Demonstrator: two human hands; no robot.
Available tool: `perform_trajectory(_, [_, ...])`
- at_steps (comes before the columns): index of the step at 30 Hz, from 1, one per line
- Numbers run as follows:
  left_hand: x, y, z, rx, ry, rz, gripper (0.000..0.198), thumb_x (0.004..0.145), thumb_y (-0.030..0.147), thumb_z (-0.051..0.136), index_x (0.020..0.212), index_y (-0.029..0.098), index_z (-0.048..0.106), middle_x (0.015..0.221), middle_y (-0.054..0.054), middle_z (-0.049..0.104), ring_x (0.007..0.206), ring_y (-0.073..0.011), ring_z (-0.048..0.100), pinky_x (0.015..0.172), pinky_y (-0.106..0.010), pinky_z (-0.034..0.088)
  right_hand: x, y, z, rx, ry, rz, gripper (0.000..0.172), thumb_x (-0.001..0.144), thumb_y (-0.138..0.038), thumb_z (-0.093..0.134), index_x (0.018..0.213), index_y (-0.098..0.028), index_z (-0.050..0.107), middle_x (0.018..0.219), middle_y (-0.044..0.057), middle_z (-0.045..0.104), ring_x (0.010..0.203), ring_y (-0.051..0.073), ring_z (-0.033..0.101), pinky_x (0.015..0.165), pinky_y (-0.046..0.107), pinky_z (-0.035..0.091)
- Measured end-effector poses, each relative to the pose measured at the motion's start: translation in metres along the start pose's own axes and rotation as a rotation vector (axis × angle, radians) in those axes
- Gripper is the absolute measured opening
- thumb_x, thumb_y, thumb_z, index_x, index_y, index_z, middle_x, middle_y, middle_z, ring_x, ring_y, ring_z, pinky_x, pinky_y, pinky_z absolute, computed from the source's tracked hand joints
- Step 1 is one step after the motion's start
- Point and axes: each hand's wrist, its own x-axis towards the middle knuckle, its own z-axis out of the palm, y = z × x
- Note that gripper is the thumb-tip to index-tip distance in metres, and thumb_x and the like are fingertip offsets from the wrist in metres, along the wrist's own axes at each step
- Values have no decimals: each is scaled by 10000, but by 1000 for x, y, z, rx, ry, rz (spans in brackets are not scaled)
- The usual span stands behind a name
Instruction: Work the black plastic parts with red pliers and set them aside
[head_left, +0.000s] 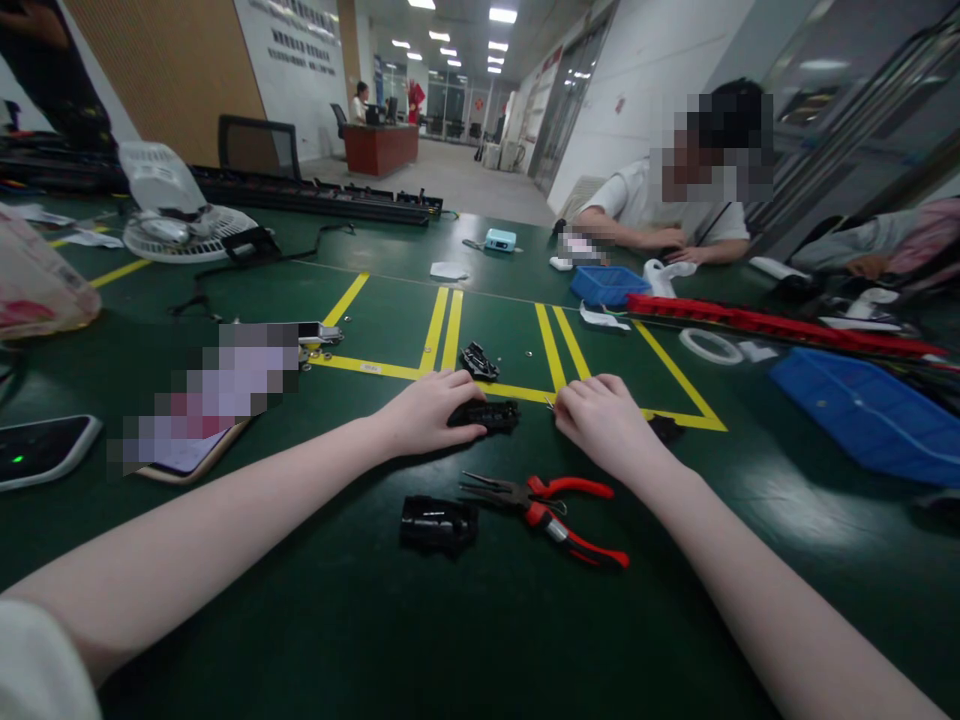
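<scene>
My left hand (pixel 429 412) lies on the green table and grips a small black plastic part (pixel 487 415) between thumb and fingers. My right hand (pixel 604 420) is curled closed a little to its right, pinching a thin metal piece (pixel 550 404) whose tip shows at the fingers. A dark object (pixel 666 428) peeks out behind that hand. Red-handled needle-nose pliers (pixel 551 510) lie just in front of both hands. Beside the pliers sits a black housing (pixel 439 525). Another black part (pixel 479 361) rests beyond the yellow tape line.
Blue bins stand at the right (pixel 870 410) and far middle (pixel 606 285). A red strip (pixel 772 325), a white tape ring (pixel 710 346), a phone (pixel 41 450) and a fan (pixel 180 225) lie around. A seated person (pixel 675 215) works across the table.
</scene>
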Motion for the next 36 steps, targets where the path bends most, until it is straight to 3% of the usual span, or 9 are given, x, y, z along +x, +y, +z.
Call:
perform_trajectory(3, [0, 1, 0, 9, -6, 8, 305, 904, 354, 631, 1124, 145, 607, 1082, -97, 627, 984, -260, 590, 849, -407, 492, 1, 0, -2, 72, -1, -7, 149, 853, -166, 489, 732, -198, 570, 750, 83, 671, 756, 234, 605, 923, 463, 383])
perform_trajectory(9, [1, 1, 0, -20, -7, 44, 331, 923, 355, 620, 1182, 152, 590, 1085, -93, 635, 989, -242, 608, 838, -375, 498, 3, -12, -3, 312, -25, -47, 32, 819, -191, 567, 810, -218, 583, 807, 23, 695, 756, 179, 651, 713, 307, 493])
perform_trajectory(13, [0, 3, 0, -16, 6, 56, 344, 919, 351, 630, 1197, 154, 586, 1102, -96, 635, 986, -236, 621, 836, -366, 503, 3, -16, -4, 377, 9, -38, 77, 830, -172, 556, 870, -214, 607, 854, 25, 698, 799, 175, 662, 732, 307, 504])
perform_trajectory(17, [0, 4, 0, 10, 28, 16, 326, 919, 351, 625, 1187, 168, 593, 1142, -93, 641, 1015, -243, 619, 871, -391, 501, 3, -8, -5, 345, 22, -34, 141, 882, -168, 498, 923, -188, 631, 925, 74, 684, 854, 201, 650, 757, 349, 486])
perform_trajectory(24, [-1, 2, 2, 31, 59, -26, 339, 911, 340, 627, 1184, 142, 594, 1097, -103, 641, 989, -240, 618, 865, -389, 503, 2, -14, -5, 254, -145, -181, 120, 901, -224, 562, 915, -211, 680, 943, 58, 685, 896, 213, 643, 812, 370, 438])
perform_trajectory(30, [-1, 3, 2, 11, 67, -16, 338, 909, 331, 629, 1189, 144, 592, 1093, -98, 641, 986, -237, 621, 864, -388, 504, 1, -35, -6, 142, -149, -183, 142, 877, -127, 472, 804, -177, 584, 849, 96, 656, 792, 225, 603, 751, 363, 406])
perform_trajectory(36, [-5, 9, -3, -133, 124, 20, 334, 932, 342, 592, 1217, 170, 563, 1120, -92, 628, 999, -224, 618, 875, -382, 506, -3, -31, -26, 144, -103, -103, 122, 922, -197, 383, 835, -215, 468, 682, 25, 566, 605, 190, 525, 571, 305, 368])
